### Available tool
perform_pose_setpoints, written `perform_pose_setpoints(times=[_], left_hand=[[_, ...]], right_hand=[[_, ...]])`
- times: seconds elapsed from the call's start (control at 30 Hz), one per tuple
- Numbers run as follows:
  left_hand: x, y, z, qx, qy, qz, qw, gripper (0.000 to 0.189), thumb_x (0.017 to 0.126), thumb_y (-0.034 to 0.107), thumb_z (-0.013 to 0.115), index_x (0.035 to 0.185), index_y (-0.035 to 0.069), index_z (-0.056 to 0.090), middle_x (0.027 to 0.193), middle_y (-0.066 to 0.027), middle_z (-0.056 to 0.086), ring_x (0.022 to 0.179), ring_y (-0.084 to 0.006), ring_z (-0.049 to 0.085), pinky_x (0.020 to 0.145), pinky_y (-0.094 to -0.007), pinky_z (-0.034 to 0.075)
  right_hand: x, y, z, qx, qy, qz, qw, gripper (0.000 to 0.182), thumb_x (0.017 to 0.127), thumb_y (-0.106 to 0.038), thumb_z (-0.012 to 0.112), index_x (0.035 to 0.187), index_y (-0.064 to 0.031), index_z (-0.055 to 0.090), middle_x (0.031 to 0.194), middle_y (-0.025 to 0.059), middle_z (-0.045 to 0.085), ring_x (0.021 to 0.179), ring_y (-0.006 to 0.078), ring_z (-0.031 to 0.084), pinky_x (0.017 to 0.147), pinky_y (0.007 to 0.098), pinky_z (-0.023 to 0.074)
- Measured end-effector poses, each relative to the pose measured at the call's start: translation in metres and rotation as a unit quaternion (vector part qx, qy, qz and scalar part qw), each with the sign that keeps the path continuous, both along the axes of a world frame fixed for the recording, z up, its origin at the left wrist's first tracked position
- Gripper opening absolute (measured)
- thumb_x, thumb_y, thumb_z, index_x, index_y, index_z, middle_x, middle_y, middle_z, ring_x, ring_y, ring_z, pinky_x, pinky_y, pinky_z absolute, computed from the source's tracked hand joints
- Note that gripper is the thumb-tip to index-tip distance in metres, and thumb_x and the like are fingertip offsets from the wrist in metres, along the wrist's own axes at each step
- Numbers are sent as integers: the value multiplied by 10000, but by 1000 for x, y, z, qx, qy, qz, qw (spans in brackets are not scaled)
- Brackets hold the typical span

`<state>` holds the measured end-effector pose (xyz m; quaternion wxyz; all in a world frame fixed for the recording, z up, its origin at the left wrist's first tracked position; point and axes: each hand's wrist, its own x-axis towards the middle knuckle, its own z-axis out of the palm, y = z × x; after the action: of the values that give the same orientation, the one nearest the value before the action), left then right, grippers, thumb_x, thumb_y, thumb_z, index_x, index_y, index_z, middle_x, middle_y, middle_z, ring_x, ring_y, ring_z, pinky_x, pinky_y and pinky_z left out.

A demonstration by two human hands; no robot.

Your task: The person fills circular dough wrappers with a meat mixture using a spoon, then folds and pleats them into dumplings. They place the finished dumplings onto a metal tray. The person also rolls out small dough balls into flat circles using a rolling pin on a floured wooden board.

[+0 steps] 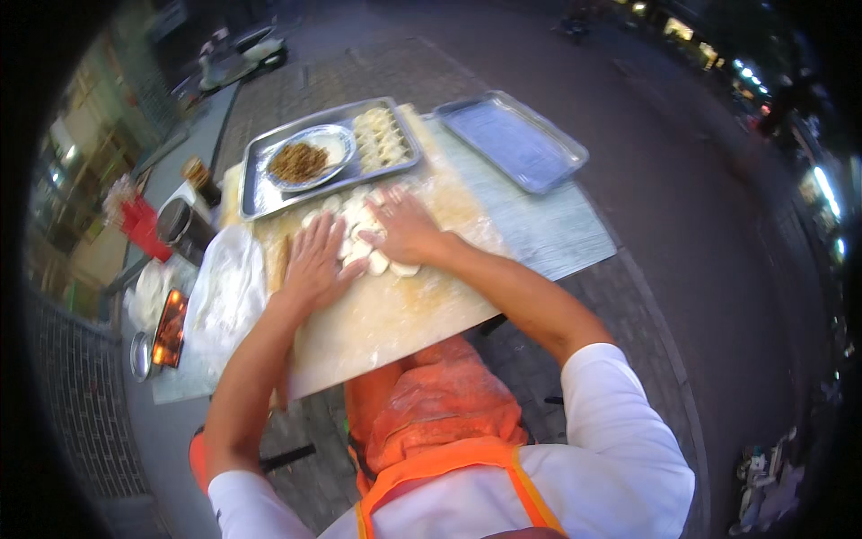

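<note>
Several small pieces of white dough (pixel 360 249) lie in a cluster on a floured wooden board (pixel 377 330). My left hand (pixel 316 263) is spread palm down at the cluster's left side, its thumb touching the dough. From the right, my right hand (pixel 404 226) lies flat over other pieces, fingers apart, hiding some of them. Neither hand grips anything. Just beyond the dough sits a metal tray (pixel 252 195). It carries a blue-rimmed bowl (pixel 340 138) of brown crumbly filling (pixel 298 162) with a utensil in it, and rows of filled dumplings (pixel 380 138).
A second metal tray (pixel 512 141) stands at the table's far right. Along the left are a clear plastic bag (pixel 227 296), a phone (pixel 170 329), a small metal dish (pixel 140 356), a dark jar (pixel 183 226), a bottle (pixel 201 179) and a red chopstick holder (pixel 145 226).
</note>
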<state>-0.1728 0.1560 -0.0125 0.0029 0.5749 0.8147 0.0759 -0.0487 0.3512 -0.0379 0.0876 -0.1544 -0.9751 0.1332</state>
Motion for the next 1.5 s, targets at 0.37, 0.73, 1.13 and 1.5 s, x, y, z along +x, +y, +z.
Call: perform_pose_setpoints(times=[0.37, 0.73, 1.13, 1.5], left_hand=[[-30, 18, 10, 3, -39, -67, 997, 973, 980, 704, 516, 1656, 47, 274, 1718, -270, 192, 1594, -441, 182, 1296, -544, 125], [-33, 4, 19, 51, -69, -51, 995, 833, 1031, 514, 557, 1615, -24, 306, 1694, -302, 221, 1578, -453, 215, 1296, -532, 131], [11, -116, 8, 153, -145, 131, 969, 648, 983, -5, 552, 1603, 9, 366, 1642, -311, 319, 1484, -503, 355, 1229, -502, 304], [53, -113, 24, 226, -170, 166, 945, 750, 918, -93, 559, 1622, 37, 336, 1316, -228, 538, 1147, -402, 590, 1008, -442, 476]], right_hand=[[16, -13, 17, -6, 28, 92, 995, 661, 1099, -440, 437, 1633, -65, 326, 1705, 272, 221, 1577, 467, 196, 1279, 594, 130], [2, 6, 20, -12, 26, 86, 996, 663, 1090, -444, 450, 1641, -97, 326, 1723, 221, 218, 1592, 429, 177, 1289, 587, 88], [-28, -83, 5, 37, 103, 344, 933, 558, 1076, -383, 505, 1545, -80, 483, 1680, 129, 365, 1578, 302, 283, 1303, 543, 139], [-5, -33, 13, 49, 56, 307, 949, 529, 1086, -359, 505, 1583, -183, 456, 1729, 105, 269, 1604, 354, 201, 1301, 577, 109]])
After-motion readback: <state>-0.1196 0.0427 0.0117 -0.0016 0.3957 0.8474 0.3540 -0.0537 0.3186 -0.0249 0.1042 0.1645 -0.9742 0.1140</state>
